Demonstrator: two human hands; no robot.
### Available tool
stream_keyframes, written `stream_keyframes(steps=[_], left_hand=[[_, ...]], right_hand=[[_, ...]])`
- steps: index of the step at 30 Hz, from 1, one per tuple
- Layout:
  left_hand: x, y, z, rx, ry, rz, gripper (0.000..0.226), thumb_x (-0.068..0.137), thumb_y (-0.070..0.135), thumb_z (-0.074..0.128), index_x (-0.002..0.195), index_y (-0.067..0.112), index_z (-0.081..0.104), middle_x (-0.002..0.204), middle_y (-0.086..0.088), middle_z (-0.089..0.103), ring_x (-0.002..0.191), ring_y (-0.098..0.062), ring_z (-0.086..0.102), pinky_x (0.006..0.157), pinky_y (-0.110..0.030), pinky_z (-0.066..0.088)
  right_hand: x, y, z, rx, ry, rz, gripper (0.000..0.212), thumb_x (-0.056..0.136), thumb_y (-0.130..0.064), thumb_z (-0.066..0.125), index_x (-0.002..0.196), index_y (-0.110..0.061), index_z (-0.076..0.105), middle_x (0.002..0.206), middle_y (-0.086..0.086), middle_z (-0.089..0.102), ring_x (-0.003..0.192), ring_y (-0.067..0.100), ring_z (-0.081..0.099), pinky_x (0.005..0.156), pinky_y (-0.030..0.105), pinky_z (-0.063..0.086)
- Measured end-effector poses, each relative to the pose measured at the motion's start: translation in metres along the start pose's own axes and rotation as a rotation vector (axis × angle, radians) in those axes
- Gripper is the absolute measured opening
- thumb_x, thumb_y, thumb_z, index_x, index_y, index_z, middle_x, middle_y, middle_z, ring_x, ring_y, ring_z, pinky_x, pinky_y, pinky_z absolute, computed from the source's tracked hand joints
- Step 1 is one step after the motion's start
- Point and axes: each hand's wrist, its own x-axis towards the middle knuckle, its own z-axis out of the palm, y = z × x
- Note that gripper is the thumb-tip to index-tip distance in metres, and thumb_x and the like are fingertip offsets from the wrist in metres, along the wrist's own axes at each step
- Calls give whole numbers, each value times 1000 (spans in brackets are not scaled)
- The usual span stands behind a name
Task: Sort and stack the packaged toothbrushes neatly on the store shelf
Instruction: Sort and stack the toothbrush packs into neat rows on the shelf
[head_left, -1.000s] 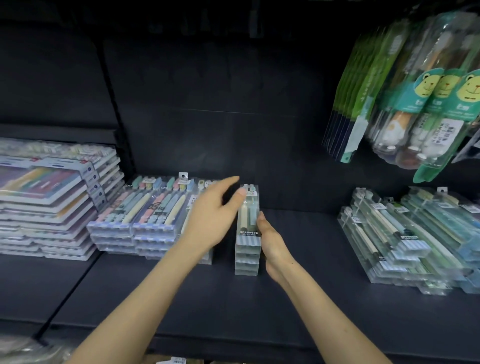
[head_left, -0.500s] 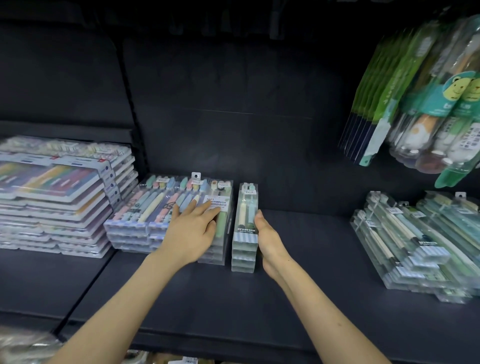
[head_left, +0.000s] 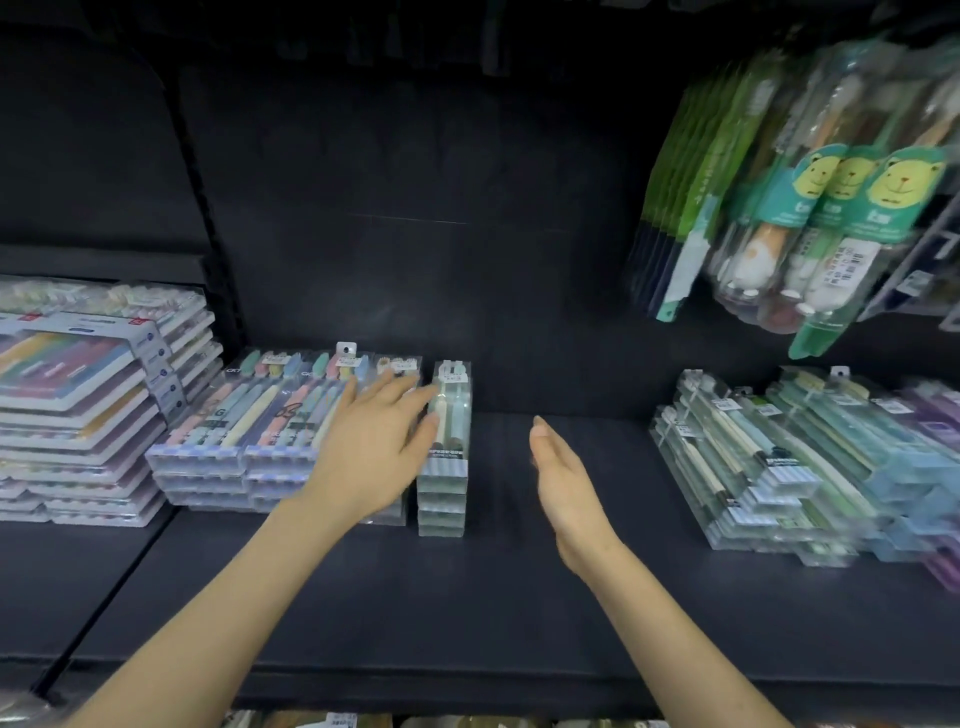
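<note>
A narrow stack of clear toothbrush packs (head_left: 445, 467) stands mid-shelf on the dark shelf (head_left: 467, 597). To its left lie wider stacks of pastel multi-brush packs (head_left: 249, 436). My left hand (head_left: 371, 447) lies flat with straight fingers on the right end of those wider packs, its fingertips reaching the narrow stack. My right hand (head_left: 563, 478) hovers edge-on over the shelf, fingers straight, a gap to the right of the narrow stack, holding nothing. A loose, uneven heap of clear toothbrush packs (head_left: 769, 467) sits at the right.
Flat colourful packs (head_left: 78, 395) are piled on the neighbouring shelf at the left. Green carded toothbrushes (head_left: 691, 197) and bear-printed children's brushes (head_left: 831, 223) hang at the upper right. Bare shelf lies between the narrow stack and the right heap.
My right hand has come off the narrow stack's right side and moved rightward. My left hand has slid right across the wider packs, fingertips now at the narrow stack.
</note>
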Motion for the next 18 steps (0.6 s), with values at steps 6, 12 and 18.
stream_keyframes(steps=[6,12,18], left_hand=[[10,89,38,-230,73,215,39,96,29,44,124,10,62,122,-5,63,115,-26,55,101,-37,38],[29,162,108,-431,-134,191,40,99,31,46,135,14,52,132,-4,56,122,-20,48,100,-25,33],[50,216,147,-929,-417,-250,51,97,44,46,142,21,41,143,-5,46,127,-20,46,106,-37,40]], right_hand=[[-46,10,-106,-452,548,-286,34,95,-19,55,128,-12,57,126,3,61,112,17,57,93,25,40],[-56,27,-199,-755,745,-272,38,93,-11,57,129,-1,54,126,18,56,118,36,53,94,41,43],[-37,41,-226,-563,403,-98,64,93,-6,52,151,-14,25,144,6,44,120,23,52,86,18,44]])
